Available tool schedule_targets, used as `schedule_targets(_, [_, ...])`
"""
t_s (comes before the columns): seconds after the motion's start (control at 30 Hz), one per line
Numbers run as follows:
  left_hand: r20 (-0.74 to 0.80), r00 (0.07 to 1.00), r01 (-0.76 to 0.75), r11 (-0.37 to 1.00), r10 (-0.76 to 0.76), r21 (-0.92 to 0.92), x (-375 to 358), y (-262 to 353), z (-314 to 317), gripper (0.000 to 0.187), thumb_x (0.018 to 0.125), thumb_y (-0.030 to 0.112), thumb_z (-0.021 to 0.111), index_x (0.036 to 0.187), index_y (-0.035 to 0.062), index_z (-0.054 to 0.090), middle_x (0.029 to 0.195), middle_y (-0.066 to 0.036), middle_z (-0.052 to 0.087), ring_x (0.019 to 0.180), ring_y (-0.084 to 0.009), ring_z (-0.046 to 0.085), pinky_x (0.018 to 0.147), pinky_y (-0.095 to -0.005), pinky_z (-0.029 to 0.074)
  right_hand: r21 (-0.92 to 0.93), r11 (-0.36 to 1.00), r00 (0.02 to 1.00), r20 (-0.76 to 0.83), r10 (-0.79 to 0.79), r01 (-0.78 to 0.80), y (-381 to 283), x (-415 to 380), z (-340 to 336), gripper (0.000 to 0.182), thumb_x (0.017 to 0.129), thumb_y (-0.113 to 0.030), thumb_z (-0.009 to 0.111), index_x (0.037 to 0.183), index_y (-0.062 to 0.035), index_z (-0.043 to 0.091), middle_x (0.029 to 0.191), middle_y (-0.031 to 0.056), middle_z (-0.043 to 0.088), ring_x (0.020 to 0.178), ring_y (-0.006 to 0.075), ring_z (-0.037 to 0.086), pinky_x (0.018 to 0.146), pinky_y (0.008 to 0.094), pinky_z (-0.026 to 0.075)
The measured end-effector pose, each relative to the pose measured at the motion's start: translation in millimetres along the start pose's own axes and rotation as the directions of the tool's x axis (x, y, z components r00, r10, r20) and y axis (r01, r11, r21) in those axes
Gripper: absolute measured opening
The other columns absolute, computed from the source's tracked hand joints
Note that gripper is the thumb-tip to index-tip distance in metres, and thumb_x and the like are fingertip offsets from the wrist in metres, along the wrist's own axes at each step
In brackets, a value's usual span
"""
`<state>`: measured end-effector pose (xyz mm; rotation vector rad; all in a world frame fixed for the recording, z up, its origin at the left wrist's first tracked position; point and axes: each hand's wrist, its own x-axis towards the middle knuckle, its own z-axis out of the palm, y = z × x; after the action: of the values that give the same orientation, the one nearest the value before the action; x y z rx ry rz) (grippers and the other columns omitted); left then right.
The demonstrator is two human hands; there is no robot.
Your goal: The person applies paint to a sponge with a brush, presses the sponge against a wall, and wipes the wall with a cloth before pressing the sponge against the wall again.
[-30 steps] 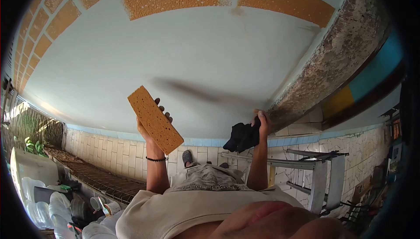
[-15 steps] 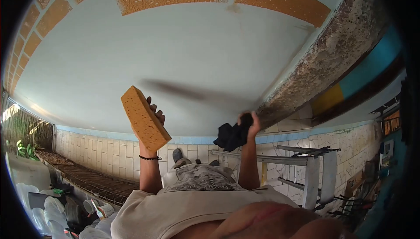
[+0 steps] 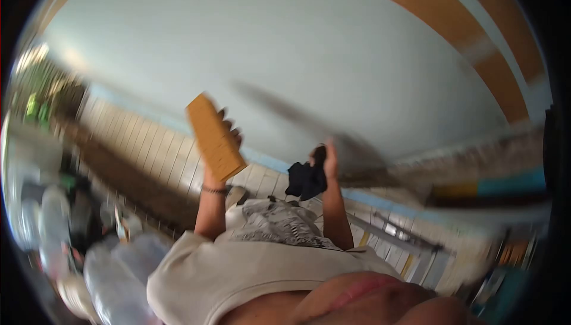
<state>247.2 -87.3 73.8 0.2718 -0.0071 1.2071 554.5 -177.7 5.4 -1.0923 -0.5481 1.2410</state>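
Note:
A thick orange sponge block (image 3: 215, 140) with small pores stands out tilted in my left hand (image 3: 234, 133), whose fingers curl round its right edge. A dark beaded bracelet (image 3: 214, 190) circles that wrist. My right hand (image 3: 330, 159) is closed on a bunched black cloth (image 3: 306, 179), which hangs down on the left side of the palm. Both hands are raised before the pale wall (image 3: 285, 45), a little apart from each other, and a long shadow falls on the wall between them.
An aluminium ladder (image 3: 404, 242) stands on the tiled floor to my right. Plastic bottles and containers (image 3: 113, 277) crowd the lower left, by a brown ledge (image 3: 128, 176). Orange brick-like painted blocks (image 3: 428, 10) mark the wall's upper part. The frame is blurred.
My view has swung to the left and tilted, so the wall's painted blocks and the ladder sit differently. Both hands still hold the sponge and the cloth.

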Motion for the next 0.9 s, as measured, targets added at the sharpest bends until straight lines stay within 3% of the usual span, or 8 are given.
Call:
schedule_targets(0.07, [-0.004, 1.0, -0.013, 0.999, 0.013, -0.036, 2, 34, -22, 0.047, 0.105, 0.03, 0.056, 0.145, 0.0078, 0.047, 0.106, -0.006, 0.062, 0.087, -0.0207, 0.055, 0.082, -0.0325, 0.049, 0.136, 0.983, 0.986, 0.127, 0.107, -0.124, -4, 6, 52, 0.072, 0.102, -0.064, 0.038, 0.087, 0.0003, 0.068, 0.072, 0.0121, 0.065, 0.057, 0.0225, 0.06, 0.057, 0.0328, 0.049])
schedule_targets(0.13, [0.029, 0.999, -0.037, 0.995, 0.04, -0.094, 9, 22, -29, 0.049, 0.104, 0.032, 0.056, 0.144, 0.0052, 0.048, 0.108, -0.009, 0.064, 0.089, -0.0241, 0.058, 0.086, -0.0359, 0.051, 0.07, 0.991, 0.971, 0.217, 0.1, -0.117, 1, 21, 49, 0.043, 0.095, -0.041, 0.048, 0.105, -0.0006, 0.062, 0.086, 0.0132, 0.064, 0.073, 0.0234, 0.063, 0.064, 0.032, 0.052])
schedule_targets(0.23, [0.062, 0.99, -0.118, 0.98, 0.129, -0.16, 12, 12, -39, 0.058, 0.102, 0.041, 0.052, 0.145, 0.0029, 0.046, 0.106, -0.011, 0.065, 0.088, -0.0261, 0.06, 0.084, -0.0401, 0.051, -0.045, 0.992, 0.957, 0.262, 0.129, -0.121, 15, 46, 39, 0.036, 0.084, -0.018, 0.052, 0.117, -0.0032, 0.055, 0.099, 0.0128, 0.061, 0.087, 0.0244, 0.062, 0.073, 0.0341, 0.055])
schedule_targets(0.27, [0.019, 0.981, -0.192, 0.978, 0.194, -0.08, 11, 19, -43, 0.062, 0.1, 0.045, 0.051, 0.144, 0.002, 0.045, 0.105, -0.011, 0.064, 0.089, -0.0259, 0.061, 0.083, -0.0403, 0.051, -0.074, 0.987, 0.947, 0.281, 0.158, -0.142, 25, 62, 48, 0.039, 0.081, -0.012, 0.053, 0.119, -0.0041, 0.054, 0.103, 0.0125, 0.06, 0.091, 0.0246, 0.062, 0.077, 0.0352, 0.056])
schedule_targets(0.3, [-0.254, 0.936, -0.252, 0.968, 0.245, 0.003, 13, 17, -28, 0.066, 0.096, 0.057, 0.041, 0.128, 0.0028, 0.059, 0.09, -0.008, 0.062, 0.073, -0.0241, 0.061, 0.065, -0.0381, 0.054, -0.151, 0.975, 0.936, 0.289, 0.201, -0.163, 27, 70, 53, 0.041, 0.079, -0.008, 0.054, 0.12, -0.0041, 0.053, 0.105, 0.0119, 0.06, 0.093, 0.0245, 0.062, 0.081, 0.0358, 0.056])
schedule_targets(0.4, [-0.27, 0.871, -0.392, 0.912, 0.41, 0.122, -5, 24, -22, 0.061, 0.101, 0.054, 0.036, 0.129, 0.005, 0.06, 0.099, -0.01, 0.067, 0.076, -0.0232, 0.065, 0.065, -0.0392, 0.058, -0.251, 0.95, 0.904, 0.335, 0.265, -0.185, 34, 95, 77, 0.049, 0.076, 0.011, 0.057, 0.123, -0.0039, 0.053, 0.112, 0.01, 0.061, 0.103, 0.0234, 0.061, 0.096, 0.0381, 0.053])
schedule_targets(0.57, [-0.238, 0.668, -0.644, 0.708, 0.705, 0.291, -41, 77, -11, 0.054, 0.107, 0.047, 0.03, 0.129, 0.0084, 0.06, 0.113, -0.011, 0.069, 0.081, -0.022, 0.068, 0.068, -0.0403, 0.061, -0.231, 0.97, 0.805, 0.562, 0.192, -0.07, 62, 120, 203, 0.029, 0.09, 0.006, 0.068, 0.117, -0.0009, 0.057, 0.113, 0.0104, 0.064, 0.105, 0.0205, 0.063, 0.09, 0.0366, 0.055])
schedule_targets(0.9, [-0.234, 0.151, -0.924, 0.221, 0.96, 0.313, -142, 192, -77, 0.077, 0.1, 0.062, 0.036, 0.138, -0.0029, 0.054, 0.099, -0.017, 0.07, 0.077, -0.0304, 0.071, 0.071, -0.044, 0.06, -0.178, 0.979, 0.572, 0.795, 0.202, -0.099, 186, 155, 489, 0.015, 0.097, -0.009, 0.07, 0.103, -0.0036, 0.058, 0.099, 0.0086, 0.067, 0.089, 0.0206, 0.069, 0.079, 0.0349, 0.059])
